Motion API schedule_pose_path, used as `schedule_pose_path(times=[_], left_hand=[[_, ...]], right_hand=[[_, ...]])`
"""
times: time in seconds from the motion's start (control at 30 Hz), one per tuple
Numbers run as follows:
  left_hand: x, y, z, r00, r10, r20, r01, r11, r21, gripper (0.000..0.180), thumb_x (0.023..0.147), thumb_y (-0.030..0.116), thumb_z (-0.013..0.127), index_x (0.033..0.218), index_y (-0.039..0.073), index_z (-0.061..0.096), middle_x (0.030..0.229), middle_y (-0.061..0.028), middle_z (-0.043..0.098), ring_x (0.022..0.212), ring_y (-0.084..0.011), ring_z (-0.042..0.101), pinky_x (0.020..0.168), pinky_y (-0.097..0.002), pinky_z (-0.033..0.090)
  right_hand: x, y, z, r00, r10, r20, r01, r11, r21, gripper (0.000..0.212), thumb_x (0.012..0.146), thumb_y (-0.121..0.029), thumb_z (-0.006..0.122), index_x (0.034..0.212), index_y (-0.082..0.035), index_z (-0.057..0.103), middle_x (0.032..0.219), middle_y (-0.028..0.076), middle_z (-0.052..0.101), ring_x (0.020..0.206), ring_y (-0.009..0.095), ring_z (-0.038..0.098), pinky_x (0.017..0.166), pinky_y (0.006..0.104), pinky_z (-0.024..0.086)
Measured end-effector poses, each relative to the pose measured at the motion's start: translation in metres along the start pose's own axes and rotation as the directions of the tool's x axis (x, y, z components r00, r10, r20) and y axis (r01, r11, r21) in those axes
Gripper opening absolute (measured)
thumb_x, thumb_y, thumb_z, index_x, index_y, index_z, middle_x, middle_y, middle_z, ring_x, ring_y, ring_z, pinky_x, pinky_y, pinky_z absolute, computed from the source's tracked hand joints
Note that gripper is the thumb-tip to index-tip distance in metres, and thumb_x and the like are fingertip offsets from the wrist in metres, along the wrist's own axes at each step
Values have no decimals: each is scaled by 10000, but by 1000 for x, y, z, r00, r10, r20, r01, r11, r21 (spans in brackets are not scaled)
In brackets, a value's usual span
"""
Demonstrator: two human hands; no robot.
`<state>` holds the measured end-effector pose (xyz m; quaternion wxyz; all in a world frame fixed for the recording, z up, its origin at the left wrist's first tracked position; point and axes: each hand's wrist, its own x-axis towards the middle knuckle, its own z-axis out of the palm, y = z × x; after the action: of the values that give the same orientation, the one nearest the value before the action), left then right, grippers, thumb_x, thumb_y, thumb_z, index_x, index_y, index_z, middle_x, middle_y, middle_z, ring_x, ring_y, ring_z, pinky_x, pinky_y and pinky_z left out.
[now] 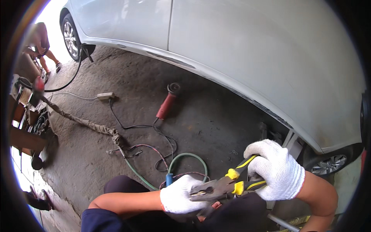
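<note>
My right hand, in a white knit glove, is closed around the black-and-yellow handles of a pair of pliers. The plier jaws point left, across the fingers of my left hand, also gloved in white. My left hand is closed, its fingertips hidden behind the jaws. A blue tool end stands out above that glove, with a green hose looping into it. The rest of this tool is mostly covered by the glove and the pliers. Both hands are low, over my dark-clothed legs.
A red angle grinder lies on the concrete floor ahead, its cord running toward a power strip. Bare-ended wires and a wrapped cable stretch leftward. A pale car spans the far side and right. Another person is at far left.
</note>
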<state>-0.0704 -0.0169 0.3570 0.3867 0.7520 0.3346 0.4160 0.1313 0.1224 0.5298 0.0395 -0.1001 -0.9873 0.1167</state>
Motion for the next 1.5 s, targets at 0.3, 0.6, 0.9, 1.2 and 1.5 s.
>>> schedule_pose_path(times=[0.3,0.6,0.9,1.2,1.5], left_hand=[[-3,-2,9,917,-364,164,396,774,-494,171,862,205,719,836,39,690,682,-24,714,621,-110,685,574,-264,514],[-4,-2,7,974,-223,33,223,933,-283,210,808,212,768,804,25,672,670,-91,700,616,-195,701,591,-307,534],[9,11,9,969,-245,-25,228,931,-287,171,923,194,652,1051,92,702,785,-80,699,613,-144,668,578,-281,521],[7,10,16,950,-297,-99,272,940,-208,138,869,131,688,781,48,622,628,-89,542,513,-222,520,488,-324,407],[14,3,15,771,-633,-75,485,659,-575,92,909,161,681,936,75,662,810,32,619,749,-70,572,656,-269,475]], right_hand=[[-10,7,13,994,-78,-81,71,994,-88,280,611,-176,768,798,-51,601,947,156,600,795,333,610,681,431,499],[-26,-3,38,943,-178,-283,51,913,-405,374,746,-67,697,1111,1,659,851,145,567,728,279,593,611,408,499],[-18,-16,-4,951,168,260,-186,981,45,367,776,-98,661,1114,42,635,805,197,604,685,313,628,585,401,500],[-63,71,92,513,488,706,-490,-509,708,525,738,115,539,1244,-13,495,1008,158,613,895,298,649,755,459,580],[-136,183,253,489,833,258,-649,545,-531,359,917,-268,652,1227,-94,604,1072,132,674,1001,303,658,865,532,495]])
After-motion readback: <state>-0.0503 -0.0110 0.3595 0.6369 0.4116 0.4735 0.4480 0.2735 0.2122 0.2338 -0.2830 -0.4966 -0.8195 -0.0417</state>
